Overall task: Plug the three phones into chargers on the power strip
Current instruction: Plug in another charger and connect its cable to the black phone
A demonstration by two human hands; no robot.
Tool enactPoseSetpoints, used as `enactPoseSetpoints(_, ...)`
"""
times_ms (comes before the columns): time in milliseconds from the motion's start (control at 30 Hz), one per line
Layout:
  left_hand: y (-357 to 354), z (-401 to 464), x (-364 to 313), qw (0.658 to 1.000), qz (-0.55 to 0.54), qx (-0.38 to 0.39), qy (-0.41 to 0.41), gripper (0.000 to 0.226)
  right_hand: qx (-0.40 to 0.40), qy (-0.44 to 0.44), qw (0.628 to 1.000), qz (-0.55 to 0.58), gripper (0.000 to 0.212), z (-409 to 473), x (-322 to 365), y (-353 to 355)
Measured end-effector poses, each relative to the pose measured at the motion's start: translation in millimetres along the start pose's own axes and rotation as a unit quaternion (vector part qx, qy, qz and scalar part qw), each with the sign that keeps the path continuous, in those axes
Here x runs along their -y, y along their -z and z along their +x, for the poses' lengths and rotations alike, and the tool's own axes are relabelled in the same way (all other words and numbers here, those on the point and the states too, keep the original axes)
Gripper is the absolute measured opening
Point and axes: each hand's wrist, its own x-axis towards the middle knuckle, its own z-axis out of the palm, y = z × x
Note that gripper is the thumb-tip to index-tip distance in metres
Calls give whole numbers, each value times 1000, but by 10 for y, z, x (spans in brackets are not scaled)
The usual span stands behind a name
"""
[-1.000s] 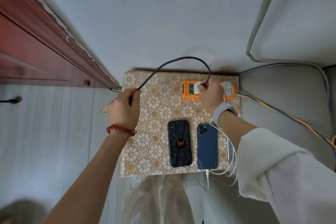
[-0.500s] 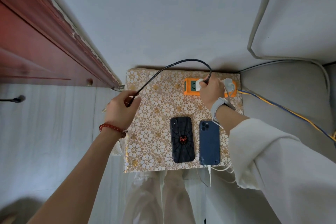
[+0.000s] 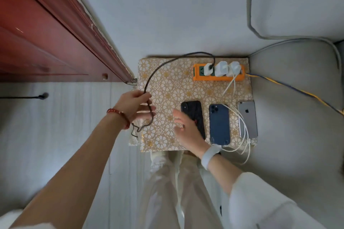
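Note:
An orange power strip (image 3: 199,78) lies at the back of a gold floral table (image 3: 167,83) with three white chargers in it. A black braided cable (image 3: 167,62) runs from the left charger (image 3: 208,69) to my left hand (image 3: 135,105), which grips it; its loose end hangs below the hand. Three phones lie face down in a row: a black one (image 3: 193,110), a blue one (image 3: 219,124) and a grey one (image 3: 248,117). White cables (image 3: 230,83) reach the blue and grey phones. My right hand (image 3: 188,130) hovers open over the black phone's lower left part.
A red wooden door and frame (image 3: 46,33) stand at the left. A grey sofa (image 3: 297,98) borders the table's right side. A blue-yellow cord (image 3: 297,89) leaves the strip rightward across the sofa. My white-trousered legs (image 3: 176,191) are under the table's front edge.
My right hand let go of the charger at the strip and came down toward the black phone. The left hand shifted nearer along the black cable. The grey phone came into view.

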Motion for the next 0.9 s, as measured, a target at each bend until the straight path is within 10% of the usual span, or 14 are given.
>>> enactPoseSetpoints(300, -90, -325, -210, 991, -123, 29, -41, 23, 70, 78, 994, 28, 17, -320, 448, -279)
enactPoseSetpoints(567, -267, -840, 726, 978, 159, 113, -70, 23, -29, 68, 947, 313, 11, -442, 924, 333)
enactPoseSetpoints(700, -295, -1001, 862, 979, 156, -11, -127, 20, -60, 84, 906, 412, 13, -440, 962, 505)
enactPoseSetpoints(900, -298, -1144, 504, 983, -146, 6, -115, 28, 74, 20, 996, 44, 35, -691, 456, 99)
